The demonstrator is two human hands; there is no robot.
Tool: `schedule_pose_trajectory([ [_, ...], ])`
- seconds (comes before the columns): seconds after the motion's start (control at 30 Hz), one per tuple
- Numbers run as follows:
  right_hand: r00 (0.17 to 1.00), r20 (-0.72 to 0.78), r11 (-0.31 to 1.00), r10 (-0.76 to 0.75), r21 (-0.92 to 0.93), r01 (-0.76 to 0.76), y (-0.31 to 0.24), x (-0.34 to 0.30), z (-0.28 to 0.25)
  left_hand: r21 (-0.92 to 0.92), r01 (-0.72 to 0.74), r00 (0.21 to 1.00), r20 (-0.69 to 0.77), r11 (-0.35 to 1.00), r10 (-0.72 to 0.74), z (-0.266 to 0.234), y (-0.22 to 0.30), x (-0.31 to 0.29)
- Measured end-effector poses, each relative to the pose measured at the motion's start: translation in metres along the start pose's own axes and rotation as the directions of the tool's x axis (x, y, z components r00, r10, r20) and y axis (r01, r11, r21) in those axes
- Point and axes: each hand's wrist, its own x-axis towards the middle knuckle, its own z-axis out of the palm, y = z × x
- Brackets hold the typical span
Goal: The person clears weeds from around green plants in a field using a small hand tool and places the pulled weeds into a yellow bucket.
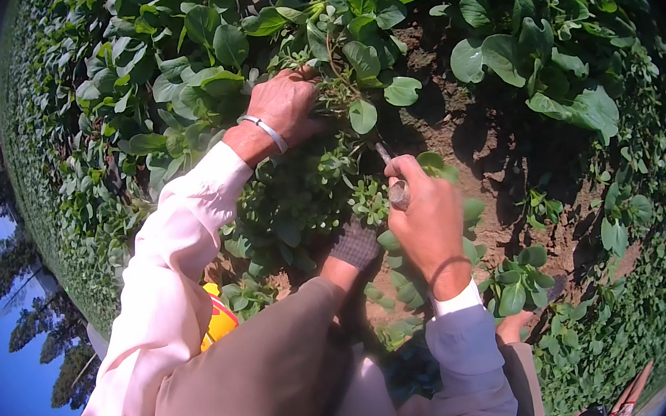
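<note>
My left hand (280,112), with a pale band at its wrist, is closed at the base of a leafy plant with thin reddish stems (340,81). Its fingertips are partly hidden among the stems and leaves. My right hand (428,216) is wrapped round a small hand tool with a rounded handle end (399,195). The tool's narrow metal shank (383,153) points up and left toward the foot of that plant, and its working end is hidden by leaves. Small-leaved low plants (367,201) grow just below, between my two hands.
Broad-leaved green plants (532,55) crowd both sides, with brown bare soil (466,136) between them. My socked foot (354,243) stands among the leaves below my hands. A yellow object with a red edge (218,322) is beside my left knee. Trees (7,259) rise beyond the field.
</note>
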Motion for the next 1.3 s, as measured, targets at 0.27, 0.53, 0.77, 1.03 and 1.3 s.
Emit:
schedule_pose_trajectory([
  [0.27, 0.996, -0.087, 0.996, -0.006, 0.083, 0.013, 0.010, 0.033, 0.035, -0.135, 0.176, 0.980, -0.073, 0.975, -0.187, 0.029, -0.011, 0.009],
  [0.53, 0.995, 0.048, 0.996, -0.089, 0.012, 0.088, 0.021, 0.003, -0.013, -0.812, 0.338, 0.911, 0.156, 0.476, -0.381, 0.042, -0.058, 0.013],
  [0.77, 0.993, -0.078, 0.966, 0.083, 0.252, -0.061, 0.013, 0.035, 0.054, -0.797, 0.458, 0.860, 0.284, 0.394, -0.425, 0.038, -0.047, 0.025],
  [1.03, 0.997, -0.074, 0.976, 0.006, 0.219, 0.010, 0.018, 0.003, 0.009, -0.954, 0.256, 0.942, 0.211, 0.154, -0.260, 0.033, -0.112, -0.043],
  [1.3, 0.999, 0.024, 0.988, 0.029, 0.151, -0.032, 0.005, 0.006, 0.015, -0.829, 0.530, 0.817, 0.444, 0.175, -0.368, 0.028, -0.087, -0.061],
])
